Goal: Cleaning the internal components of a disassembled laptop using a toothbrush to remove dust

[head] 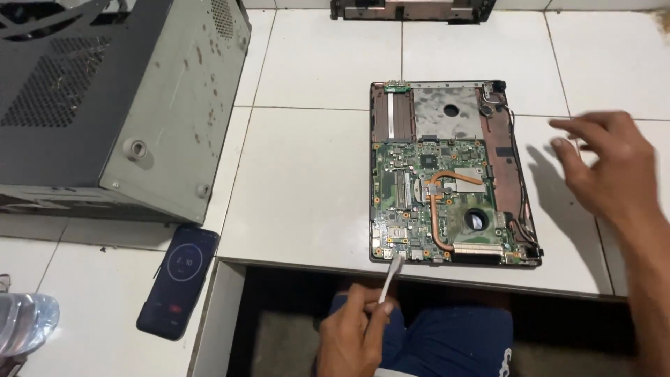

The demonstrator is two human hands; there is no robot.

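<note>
White pry tool (391, 276) in left grip (356, 334)

A: Any screens here?
B: One. A dark phone (177, 281) lies flat on the white surface (307, 181), lower left, just below the grey computer case (125, 105). Its lit screen shows a round dial and a small red mark.
A: Packages, labels, signs?
B: None visible.

Bright even light, soft shadows, right hand (614, 171) motion-blurred

Grey computer case (118, 105) upper left; dark smartphone (178, 281) lower left; clear plastic bottle (24, 318) at left edge.
</note>
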